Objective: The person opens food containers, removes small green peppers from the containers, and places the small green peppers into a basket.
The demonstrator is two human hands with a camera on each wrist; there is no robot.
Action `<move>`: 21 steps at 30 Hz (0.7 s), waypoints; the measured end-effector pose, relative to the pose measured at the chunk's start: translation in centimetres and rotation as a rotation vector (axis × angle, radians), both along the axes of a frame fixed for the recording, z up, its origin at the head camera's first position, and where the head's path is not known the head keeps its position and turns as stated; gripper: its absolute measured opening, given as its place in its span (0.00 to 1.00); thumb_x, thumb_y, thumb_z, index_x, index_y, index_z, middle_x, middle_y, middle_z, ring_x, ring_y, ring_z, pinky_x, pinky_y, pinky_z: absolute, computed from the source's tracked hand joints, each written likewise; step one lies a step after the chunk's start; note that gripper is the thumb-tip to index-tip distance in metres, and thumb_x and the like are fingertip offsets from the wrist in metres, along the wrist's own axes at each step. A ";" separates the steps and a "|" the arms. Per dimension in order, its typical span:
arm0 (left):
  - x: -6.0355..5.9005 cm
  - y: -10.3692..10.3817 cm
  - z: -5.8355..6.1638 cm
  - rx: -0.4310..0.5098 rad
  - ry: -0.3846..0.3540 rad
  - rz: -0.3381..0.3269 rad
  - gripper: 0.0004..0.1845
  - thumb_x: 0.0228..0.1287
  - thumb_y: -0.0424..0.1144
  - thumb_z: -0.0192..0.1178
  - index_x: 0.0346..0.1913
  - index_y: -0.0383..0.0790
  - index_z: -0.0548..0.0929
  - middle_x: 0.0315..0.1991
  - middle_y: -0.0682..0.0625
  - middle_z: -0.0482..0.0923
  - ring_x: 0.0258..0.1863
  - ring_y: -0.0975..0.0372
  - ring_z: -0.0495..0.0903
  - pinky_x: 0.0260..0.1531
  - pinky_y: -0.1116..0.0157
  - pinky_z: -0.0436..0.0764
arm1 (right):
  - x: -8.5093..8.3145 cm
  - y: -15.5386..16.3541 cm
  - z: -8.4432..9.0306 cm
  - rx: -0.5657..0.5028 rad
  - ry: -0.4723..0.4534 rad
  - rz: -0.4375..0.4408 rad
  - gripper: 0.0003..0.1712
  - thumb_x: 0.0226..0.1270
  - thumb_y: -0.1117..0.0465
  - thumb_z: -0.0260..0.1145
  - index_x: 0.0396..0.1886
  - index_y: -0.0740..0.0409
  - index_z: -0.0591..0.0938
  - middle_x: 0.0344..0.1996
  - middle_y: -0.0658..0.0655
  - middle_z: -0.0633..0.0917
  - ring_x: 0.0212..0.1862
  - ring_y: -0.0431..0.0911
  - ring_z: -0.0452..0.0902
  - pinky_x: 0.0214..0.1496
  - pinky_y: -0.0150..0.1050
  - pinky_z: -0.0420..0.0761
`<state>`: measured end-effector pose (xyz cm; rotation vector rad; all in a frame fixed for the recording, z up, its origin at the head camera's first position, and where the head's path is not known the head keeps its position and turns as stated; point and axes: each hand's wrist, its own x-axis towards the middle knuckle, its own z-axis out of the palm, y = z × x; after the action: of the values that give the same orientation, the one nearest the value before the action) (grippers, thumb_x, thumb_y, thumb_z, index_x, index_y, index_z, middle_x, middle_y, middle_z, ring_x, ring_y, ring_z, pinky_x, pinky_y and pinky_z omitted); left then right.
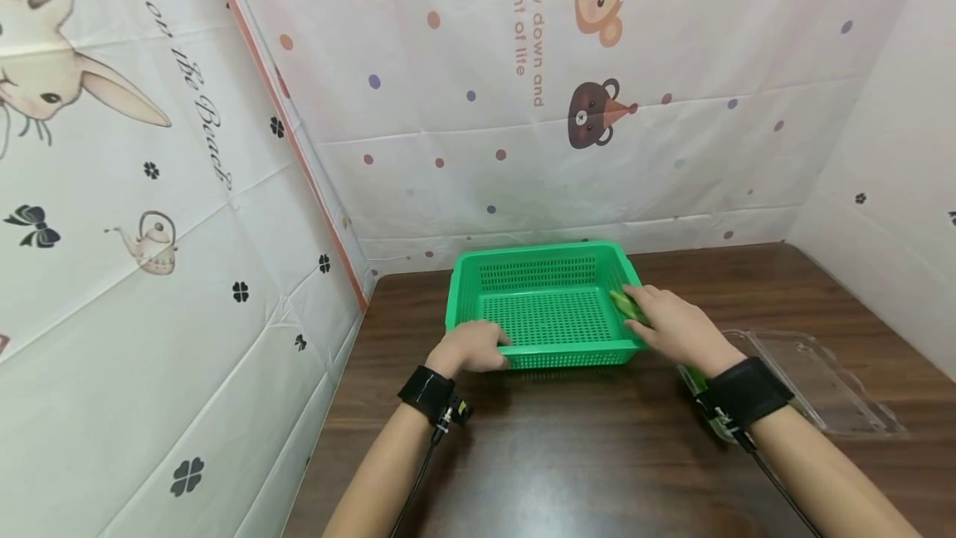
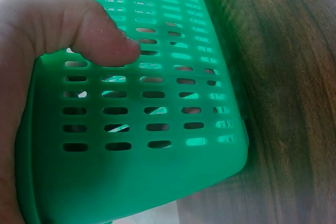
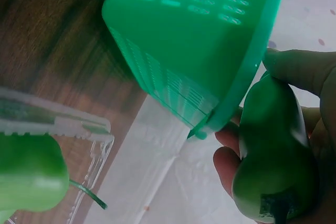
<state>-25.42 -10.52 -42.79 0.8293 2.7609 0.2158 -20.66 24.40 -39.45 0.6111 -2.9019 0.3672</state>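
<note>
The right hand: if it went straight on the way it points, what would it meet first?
Probably the green basket, near its right side. The right hand, holding a green pear-shaped item, points that way, but depth is unclear: it might pass over the rim.

Soft, bright light fills the head view fairly evenly, laying pale glare on the glossy surface (image 1: 560,451) and leaving a faint shadow beneath the front of the basket (image 1: 568,356). The left wall (image 1: 172,355) looks stretched towards the edge. The left wrist view is hazy, whitening at its upper-left corner. The right wrist view is dimmer and soft in detail, the held produce (image 3: 275,153) mostly shaded.
</note>
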 end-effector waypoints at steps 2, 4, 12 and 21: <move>0.1 0.0 0.0 -0.002 -0.001 0.003 0.23 0.64 0.48 0.63 0.63 0.55 0.84 0.61 0.57 0.83 0.52 0.59 0.84 0.47 0.58 0.82 | -0.1 -0.3 -0.1 0.005 0.000 -0.002 0.37 0.73 0.53 0.64 0.75 0.67 0.66 0.66 0.73 0.75 0.62 0.66 0.76 0.49 0.58 0.79; 0.1 0.0 -0.1 0.001 -0.003 0.006 0.23 0.64 0.49 0.63 0.63 0.56 0.84 0.61 0.57 0.83 0.49 0.61 0.84 0.46 0.59 0.82 | -0.2 -0.4 -0.2 0.004 -0.004 -0.006 0.37 0.74 0.53 0.64 0.75 0.67 0.66 0.66 0.72 0.75 0.62 0.67 0.74 0.50 0.58 0.78; -0.2 -0.1 -0.1 0.016 -0.002 -0.009 0.23 0.63 0.48 0.63 0.62 0.55 0.84 0.61 0.56 0.83 0.28 0.65 0.71 0.34 0.62 0.71 | -0.8 -0.8 -0.3 0.016 -0.022 -0.011 0.37 0.74 0.52 0.64 0.75 0.67 0.67 0.67 0.71 0.75 0.64 0.66 0.72 0.55 0.60 0.77; -0.2 0.0 -0.3 -0.004 0.001 -0.003 0.23 0.64 0.49 0.63 0.63 0.56 0.84 0.61 0.57 0.83 0.50 0.60 0.84 0.45 0.59 0.81 | -2.0 -1.4 0.3 0.014 -0.029 0.025 0.36 0.73 0.53 0.65 0.73 0.68 0.69 0.62 0.69 0.79 0.55 0.61 0.76 0.44 0.51 0.74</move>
<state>-25.57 -10.51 -43.07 0.8332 2.7598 0.2089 -22.65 23.03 -39.19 0.6499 -2.9290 0.3629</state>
